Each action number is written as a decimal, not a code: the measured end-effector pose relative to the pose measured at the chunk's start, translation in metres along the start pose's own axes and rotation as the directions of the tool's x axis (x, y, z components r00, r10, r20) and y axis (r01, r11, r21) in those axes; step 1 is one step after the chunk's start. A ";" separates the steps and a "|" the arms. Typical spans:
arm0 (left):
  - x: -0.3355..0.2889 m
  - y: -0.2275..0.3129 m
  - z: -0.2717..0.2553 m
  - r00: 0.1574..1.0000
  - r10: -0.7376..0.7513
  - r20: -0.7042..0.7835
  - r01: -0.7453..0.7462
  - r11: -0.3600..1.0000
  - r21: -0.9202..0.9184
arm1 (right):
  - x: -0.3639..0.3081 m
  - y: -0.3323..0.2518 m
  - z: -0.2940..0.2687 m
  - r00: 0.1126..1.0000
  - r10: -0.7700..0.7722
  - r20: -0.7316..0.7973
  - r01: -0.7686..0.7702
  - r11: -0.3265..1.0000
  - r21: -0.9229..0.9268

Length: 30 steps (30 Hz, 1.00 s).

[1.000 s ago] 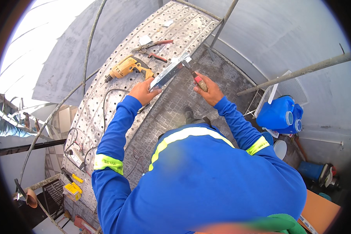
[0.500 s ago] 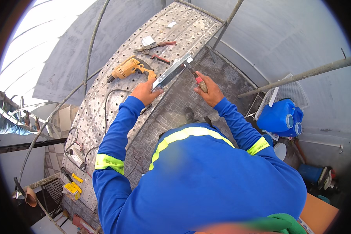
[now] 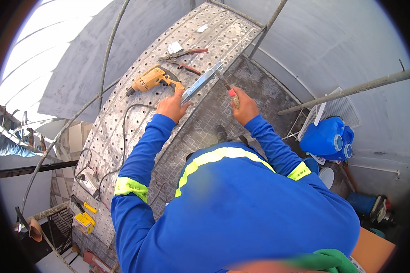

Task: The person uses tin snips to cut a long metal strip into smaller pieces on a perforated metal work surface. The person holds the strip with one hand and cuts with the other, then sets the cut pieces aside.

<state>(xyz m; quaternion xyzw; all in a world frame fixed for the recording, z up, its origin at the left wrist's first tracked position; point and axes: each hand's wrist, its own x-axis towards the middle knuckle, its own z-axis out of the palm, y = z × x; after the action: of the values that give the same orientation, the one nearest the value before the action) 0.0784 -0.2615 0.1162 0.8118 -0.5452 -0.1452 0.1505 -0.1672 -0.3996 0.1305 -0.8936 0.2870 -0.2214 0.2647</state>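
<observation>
My left hand (image 3: 171, 109) is closed on the near end of a long, narrow galvanized metal channel (image 3: 202, 82). The channel slants away to the right along the edge of a perforated metal bench (image 3: 139, 120). My right hand (image 3: 245, 109) grips a hand tool (image 3: 233, 93) with a worn handle, a pink band and a dark metal shaft. The shaft's tip is at the far end of the channel; whether they touch I cannot tell, nor the tool's exact kind. Just left of the channel lies a yellow power drill (image 3: 149, 79). Beyond it rest red-handled snips (image 3: 183, 55).
White scraps (image 3: 174, 47) lie near the snips. A black cord (image 3: 124, 132) loops over the bench, with a yellow box (image 3: 83, 223) at the near left. Blue jugs (image 3: 325, 136) stand to the right, below a slanting pole (image 3: 351, 92). Paved floor (image 3: 200, 123) shows beside the bench.
The metal channel has turned in my left hand, so a different face shows. My right hand and its tool have shifted slightly, and the bright piece at the tool's tip no longer shows.
</observation>
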 end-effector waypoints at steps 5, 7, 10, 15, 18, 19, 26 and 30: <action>0.000 -0.009 -0.005 0.998 0.059 -0.028 -0.061 0.994 -0.095 | 0.003 0.013 0.005 0.998 -0.049 -0.025 0.051 0.995 0.086; 0.001 -0.010 -0.006 0.996 0.075 -0.041 -0.079 0.990 -0.118 | 0.005 0.020 0.007 0.998 -0.051 -0.030 0.056 0.986 0.155; 0.000 -0.010 -0.007 0.997 0.075 -0.034 -0.079 0.987 -0.141 | 0.007 0.029 0.009 0.999 -0.044 -0.011 0.045 0.983 0.177; 0.000 -0.009 -0.006 0.997 0.065 -0.043 -0.068 0.995 -0.074 | 0.008 0.031 0.009 0.999 -0.022 -0.028 0.025 0.993 0.116; 0.000 -0.005 -0.006 0.998 0.040 -0.051 -0.041 0.999 -0.017 | 0.010 0.028 0.010 0.997 0.043 -0.062 -0.039 0.997 0.068; -0.002 -0.004 -0.006 0.999 0.022 -0.049 -0.022 1.000 0.001 | 0.010 0.025 0.012 0.996 0.044 -0.081 -0.041 0.999 0.037; 0.001 -0.004 -0.010 0.999 0.000 -0.044 -0.001 0.999 -0.033 | 0.015 0.027 -0.002 0.981 0.117 0.152 -0.153 0.956 0.252; -0.001 -0.006 -0.007 0.999 0.008 -0.052 -0.010 0.999 -0.034 | 0.016 0.026 -0.001 0.983 0.096 0.159 -0.121 0.981 0.155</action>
<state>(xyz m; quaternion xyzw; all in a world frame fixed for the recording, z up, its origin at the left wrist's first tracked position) 0.0862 -0.2578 0.1200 0.8101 -0.5422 -0.1326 0.1792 -0.1661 -0.4280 0.1195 -0.8660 0.2954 -0.1612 0.3698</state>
